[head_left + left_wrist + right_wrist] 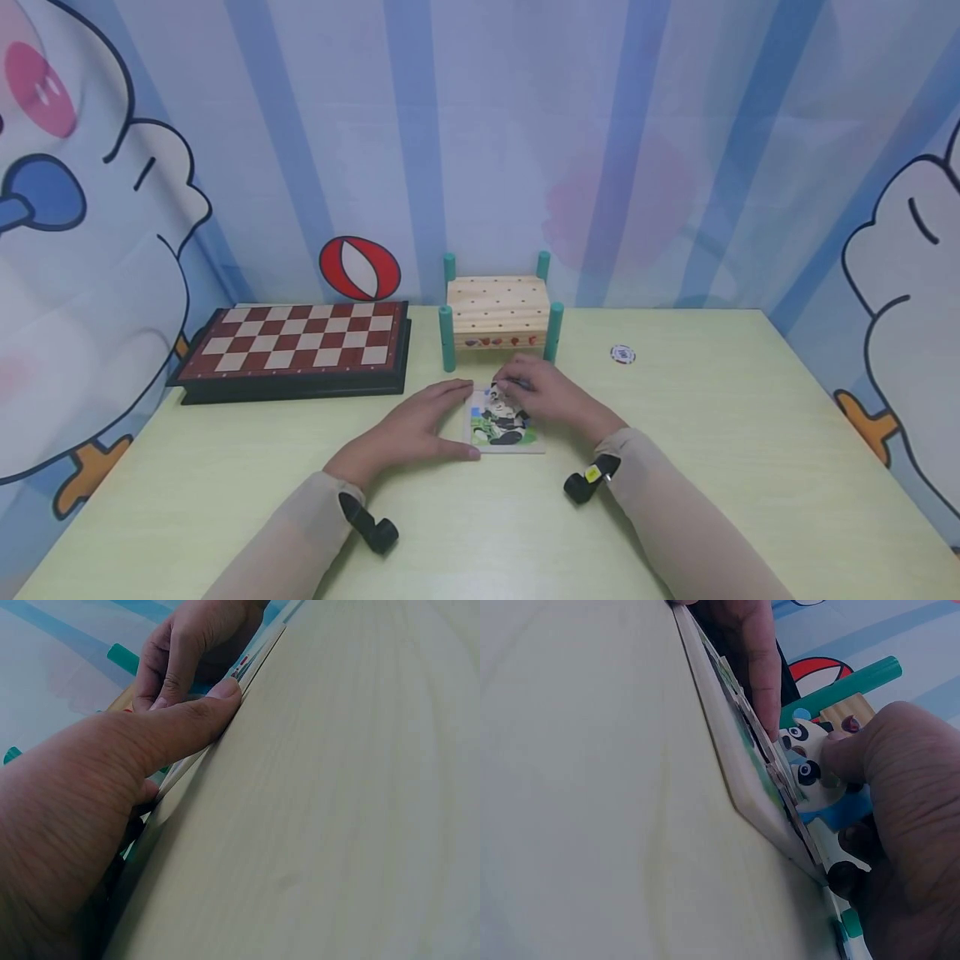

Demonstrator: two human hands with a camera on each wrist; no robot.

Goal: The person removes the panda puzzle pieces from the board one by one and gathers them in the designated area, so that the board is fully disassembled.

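Note:
A square panda jigsaw puzzle board (501,427) lies on the table in front of me. My left hand (408,429) holds it from the left, thumb at the near edge and fingers at the far left corner. Over the board's upper right part, my right hand (555,393) pinches a puzzle piece (808,769) with a panda's face between thumb and fingers. In the right wrist view that piece stands tilted above the other pieces in the board. The right fingers hide part of the board's far side.
Behind the board stands a small wooden rack (498,304) with green posts. A chessboard box (300,346) sits at the left back. To the right lies a round poker chip (622,354). A printed curtain (495,125) hangs behind the table (712,417).

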